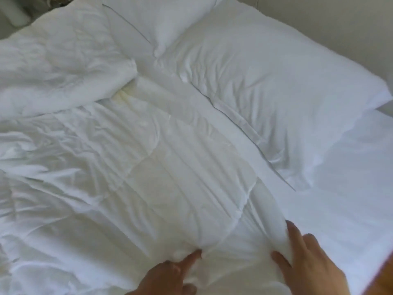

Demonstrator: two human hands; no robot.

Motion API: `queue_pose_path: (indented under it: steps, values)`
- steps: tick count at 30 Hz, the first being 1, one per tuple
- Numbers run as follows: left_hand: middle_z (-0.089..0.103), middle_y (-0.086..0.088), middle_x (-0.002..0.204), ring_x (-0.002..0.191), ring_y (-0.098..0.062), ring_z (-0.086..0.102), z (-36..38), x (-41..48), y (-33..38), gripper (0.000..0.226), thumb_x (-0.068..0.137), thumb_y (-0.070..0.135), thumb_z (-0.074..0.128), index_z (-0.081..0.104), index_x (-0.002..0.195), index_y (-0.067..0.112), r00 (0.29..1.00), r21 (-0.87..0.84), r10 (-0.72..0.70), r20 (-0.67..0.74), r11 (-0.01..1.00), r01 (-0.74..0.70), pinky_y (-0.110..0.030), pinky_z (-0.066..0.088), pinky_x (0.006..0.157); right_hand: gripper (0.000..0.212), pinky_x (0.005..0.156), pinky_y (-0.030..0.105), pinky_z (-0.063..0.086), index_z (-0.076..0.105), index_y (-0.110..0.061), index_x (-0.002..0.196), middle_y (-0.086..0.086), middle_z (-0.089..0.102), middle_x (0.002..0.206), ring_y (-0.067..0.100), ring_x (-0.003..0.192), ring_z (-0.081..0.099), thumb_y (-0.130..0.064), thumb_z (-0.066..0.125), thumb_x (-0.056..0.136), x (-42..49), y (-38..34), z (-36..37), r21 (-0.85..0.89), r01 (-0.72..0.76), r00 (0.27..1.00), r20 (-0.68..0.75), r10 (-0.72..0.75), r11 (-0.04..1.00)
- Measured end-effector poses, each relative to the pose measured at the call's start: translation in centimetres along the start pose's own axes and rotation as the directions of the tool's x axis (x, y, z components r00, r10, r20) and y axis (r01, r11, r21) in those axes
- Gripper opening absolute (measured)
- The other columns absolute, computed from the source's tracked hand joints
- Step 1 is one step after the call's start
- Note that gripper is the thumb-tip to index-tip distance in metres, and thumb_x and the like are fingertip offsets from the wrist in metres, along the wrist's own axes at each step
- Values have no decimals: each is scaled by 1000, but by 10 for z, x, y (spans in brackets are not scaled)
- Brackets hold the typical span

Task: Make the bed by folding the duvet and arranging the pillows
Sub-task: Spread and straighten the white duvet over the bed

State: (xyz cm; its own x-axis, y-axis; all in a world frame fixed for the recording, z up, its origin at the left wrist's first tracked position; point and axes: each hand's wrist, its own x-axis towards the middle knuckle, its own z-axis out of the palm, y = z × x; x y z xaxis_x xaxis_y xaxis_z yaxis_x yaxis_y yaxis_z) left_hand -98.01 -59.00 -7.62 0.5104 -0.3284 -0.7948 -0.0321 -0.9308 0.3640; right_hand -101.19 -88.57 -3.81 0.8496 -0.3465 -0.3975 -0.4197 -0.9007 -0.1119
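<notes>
A crumpled white duvet (pixel 119 167) covers the left and middle of the bed, bunched into a heap at the far left. My left hand (pixel 170 275) pinches a fold of it near the bottom of the view. My right hand (pixel 306 258) grips the duvet's near right edge, thumb under and fingers over the fabric. Two white pillows lie at the head of the bed: a large one (pixel 276 77) on the right and another (pixel 161 15) behind it at the top.
The bare white sheet (pixel 344 188) shows on the right side of the bed. A brown wooden edge (pixel 382 279) sits at the bottom right corner. A pale wall (pixel 340 18) runs behind the pillows.
</notes>
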Motion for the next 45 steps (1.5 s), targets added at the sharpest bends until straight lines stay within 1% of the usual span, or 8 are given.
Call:
queue_pose_path:
  steps: [5,9,17,28,34,37,40,45]
  values:
    - [67,5,96,96,-17,67,-35,33,31,24,88,40,47,64,104,35,955,143,48,-292,990,-6,-28,51,80,57,80,23,43,71,-44,96,-20,59,99,1,97,59,-88,49,67,16,0,-2,469,281,959,-114,-258,837]
    - [52,0,129,110,-19,58,-115,58,85,58,80,28,68,52,136,27,561,266,373,-739,926,-266,-33,54,92,30,87,8,37,65,-42,77,-30,47,126,-2,126,49,-70,58,83,38,-23,-4,689,182,957,39,-287,702]
    - [40,0,147,129,-24,47,-151,95,114,92,77,35,80,24,151,40,984,855,161,-83,519,-12,-39,44,98,40,98,26,45,52,-36,110,-18,50,137,8,117,54,-64,60,82,1,-52,32,634,340,893,15,-450,695]
    - [70,15,96,88,-9,69,-110,52,76,31,75,54,72,64,98,34,941,685,295,-163,720,-107,-21,51,76,65,91,35,54,43,-34,120,-7,65,110,19,106,64,-55,75,68,4,-26,25,642,-132,841,476,-258,755]
    - [46,12,73,64,-8,47,-73,36,150,28,66,24,68,43,75,32,626,598,729,-277,641,-481,-20,34,63,94,62,52,44,42,-44,97,3,67,80,44,70,66,20,68,34,-44,62,-9,496,-96,986,-68,149,863]
    - [49,9,102,93,-18,54,-20,57,171,32,76,49,59,51,104,35,772,636,634,-57,619,-461,-31,44,82,60,42,47,38,72,-16,72,13,46,55,33,40,51,11,68,19,-83,85,24,441,-121,982,-76,172,889]
    - [53,4,123,116,-18,49,-3,72,190,66,78,73,43,56,123,27,866,616,405,293,613,-495,-35,39,106,46,50,39,52,75,-29,74,-6,56,81,22,60,64,-70,69,52,-64,145,45,223,17,977,-212,31,975]
    - [38,6,147,128,-18,49,-46,105,196,54,93,38,57,40,144,33,837,685,527,-147,665,-298,-35,45,106,85,104,44,44,45,-29,146,-2,44,146,24,136,42,-68,65,72,-15,150,54,300,-118,993,20,118,947]
